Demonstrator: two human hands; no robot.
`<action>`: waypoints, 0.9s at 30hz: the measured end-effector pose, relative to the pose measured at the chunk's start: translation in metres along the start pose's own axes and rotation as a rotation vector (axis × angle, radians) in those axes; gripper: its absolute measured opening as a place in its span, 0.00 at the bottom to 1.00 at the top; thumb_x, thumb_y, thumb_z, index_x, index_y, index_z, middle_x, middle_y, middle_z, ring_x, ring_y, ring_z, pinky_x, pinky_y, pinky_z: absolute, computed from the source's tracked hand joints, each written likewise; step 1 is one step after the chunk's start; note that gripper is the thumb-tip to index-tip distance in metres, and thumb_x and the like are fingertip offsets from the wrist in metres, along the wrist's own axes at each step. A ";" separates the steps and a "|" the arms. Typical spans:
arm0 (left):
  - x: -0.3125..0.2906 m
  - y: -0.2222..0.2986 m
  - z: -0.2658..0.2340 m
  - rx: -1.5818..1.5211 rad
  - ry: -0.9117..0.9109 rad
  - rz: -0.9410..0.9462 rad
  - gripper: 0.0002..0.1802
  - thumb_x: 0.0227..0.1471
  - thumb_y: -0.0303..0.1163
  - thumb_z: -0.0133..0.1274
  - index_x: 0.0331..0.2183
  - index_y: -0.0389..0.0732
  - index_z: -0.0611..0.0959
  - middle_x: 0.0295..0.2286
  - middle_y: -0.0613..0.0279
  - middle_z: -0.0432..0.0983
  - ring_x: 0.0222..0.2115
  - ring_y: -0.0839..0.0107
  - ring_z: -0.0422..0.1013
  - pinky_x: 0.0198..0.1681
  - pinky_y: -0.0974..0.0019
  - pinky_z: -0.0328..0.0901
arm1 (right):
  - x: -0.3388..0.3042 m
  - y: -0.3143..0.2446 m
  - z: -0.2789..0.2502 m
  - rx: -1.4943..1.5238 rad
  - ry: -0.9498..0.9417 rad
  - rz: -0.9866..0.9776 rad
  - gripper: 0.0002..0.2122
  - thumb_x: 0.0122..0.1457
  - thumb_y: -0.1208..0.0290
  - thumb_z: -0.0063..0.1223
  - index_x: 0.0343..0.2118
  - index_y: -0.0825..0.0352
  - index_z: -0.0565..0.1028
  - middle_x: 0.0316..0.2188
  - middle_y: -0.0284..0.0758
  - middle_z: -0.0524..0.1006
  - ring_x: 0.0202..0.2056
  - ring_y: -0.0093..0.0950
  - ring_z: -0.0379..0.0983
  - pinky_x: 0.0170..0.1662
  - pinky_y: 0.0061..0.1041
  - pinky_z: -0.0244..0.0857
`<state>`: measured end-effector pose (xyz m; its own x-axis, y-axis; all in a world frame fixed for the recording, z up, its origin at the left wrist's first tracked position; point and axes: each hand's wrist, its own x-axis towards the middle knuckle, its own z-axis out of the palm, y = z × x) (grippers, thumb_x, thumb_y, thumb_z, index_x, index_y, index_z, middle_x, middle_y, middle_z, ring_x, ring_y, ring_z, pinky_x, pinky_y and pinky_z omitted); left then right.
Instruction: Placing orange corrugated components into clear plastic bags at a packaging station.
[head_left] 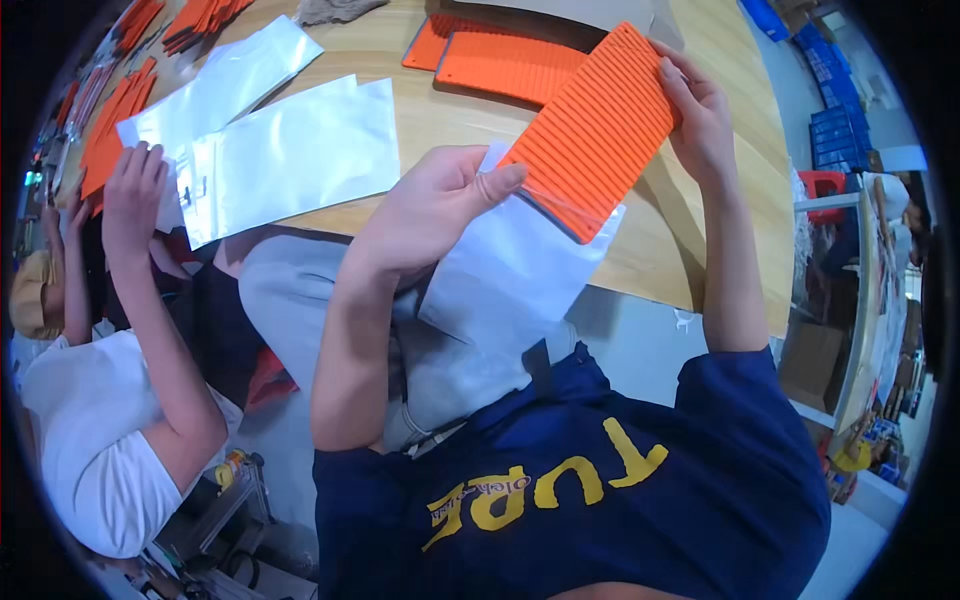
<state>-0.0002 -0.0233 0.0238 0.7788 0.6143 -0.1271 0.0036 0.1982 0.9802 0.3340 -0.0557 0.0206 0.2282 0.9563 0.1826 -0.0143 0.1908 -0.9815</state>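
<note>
Left hand (440, 205): closed in a pinch, thumb over fingers, gripping the mouth of the pouch (510, 270) beside the mat's lower edge.
Right hand (700, 125): partly closed, fingers curled over the upper right edge of the mat (598, 130), thumb behind.
Mat: orange, ribbed, rectangular; held tilted above the table (700, 230), lower end just inside the pouch mouth, most of its length outside.
Pouch: white, flat, hanging below the left hand toward the lap; far end unsupported.
Risk, snagging: ribbed surface likely to drag on the film; mat corner likely to catch the pouch lip if the mouth is not held wide.
Risk, tearing: possible if pushed hard against a caught corner.
Risk, dropping: pouch held at one point only; slip of the pinch lets it fall to the lap.
Risk, skew: one-edge grip on the mat permits twisting, jamming it across the opening.
Nearby: spare pouches (290, 155) flat on the table; more orange mats (500, 60) stacked at the far edge; second person's hand (135, 190) on a pouch at left, well apart.
</note>
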 end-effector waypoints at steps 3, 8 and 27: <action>0.004 -0.007 0.005 -0.019 -0.011 -0.028 0.20 0.68 0.41 0.50 0.38 0.32 0.85 0.25 0.65 0.79 0.21 0.81 0.69 0.25 0.78 0.64 | 0.003 -0.005 -0.004 -0.058 0.008 0.016 0.17 0.71 0.69 0.49 0.59 0.72 0.73 0.48 0.42 0.79 0.42 0.23 0.79 0.43 0.15 0.74; 0.020 -0.027 0.023 -0.155 0.076 -0.003 0.22 0.69 0.43 0.48 0.39 0.31 0.83 0.25 0.65 0.79 0.21 0.81 0.70 0.26 0.78 0.65 | 0.002 -0.010 0.007 -0.151 0.011 0.039 0.17 0.71 0.69 0.50 0.57 0.72 0.74 0.48 0.42 0.79 0.42 0.22 0.78 0.44 0.15 0.74; 0.016 -0.017 0.038 -0.172 0.160 -0.023 0.13 0.55 0.27 0.63 0.40 0.28 0.82 0.33 0.51 0.84 0.28 0.71 0.80 0.31 0.72 0.75 | -0.022 -0.019 0.057 -0.294 0.126 0.065 0.16 0.67 0.66 0.55 0.52 0.70 0.77 0.49 0.39 0.78 0.46 0.25 0.76 0.49 0.20 0.70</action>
<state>0.0358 -0.0461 0.0109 0.6705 0.7185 -0.1848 -0.0976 0.3323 0.9381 0.2732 -0.0679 0.0385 0.3546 0.9261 0.1289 0.2451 0.0410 -0.9686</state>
